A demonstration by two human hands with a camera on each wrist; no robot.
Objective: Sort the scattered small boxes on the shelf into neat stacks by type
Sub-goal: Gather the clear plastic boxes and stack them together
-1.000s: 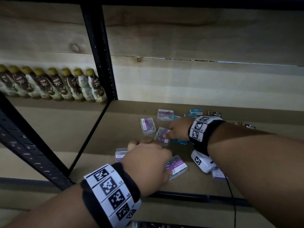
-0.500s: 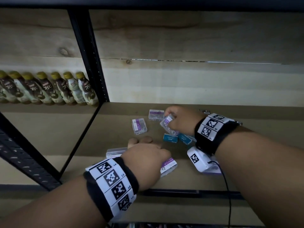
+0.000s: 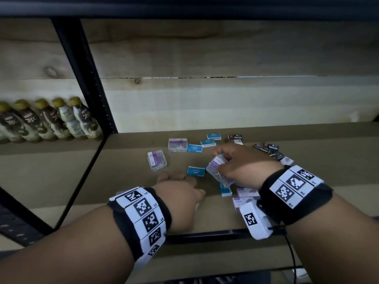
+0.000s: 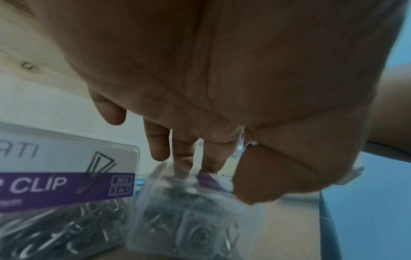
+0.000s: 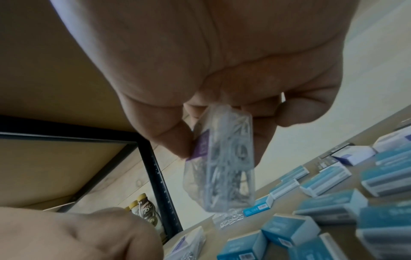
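My right hand point(image 3: 225, 165) holds a clear paper-clip box point(image 3: 219, 171) with a purple label, tilted above the shelf point(image 3: 127, 181); in the right wrist view the thumb and fingers point(image 5: 266, 140) pinch this box point(image 5: 224, 167). My left hand point(image 3: 184, 184) lies low at the shelf front. The left wrist view shows its fingers and thumb round another clear clip box point(image 4: 195, 211), next to a third one point(image 4: 66, 176). Loose clear boxes point(image 3: 156, 159), blue boxes point(image 3: 195, 171), black boxes point(image 3: 266, 147) and pale lavender boxes point(image 3: 247, 192) lie scattered.
A black upright post point(image 3: 86, 78) divides this bay from the left one, where a row of bottles point(image 3: 61, 119) stands at the back. A pale wooden wall point(image 3: 225, 103) closes the rear. The shelf above hangs low overhead.
My right hand picked a clear clip box off the shelf, lifted it and drew it back toward me. The left hand has stayed on its boxes at the shelf front.
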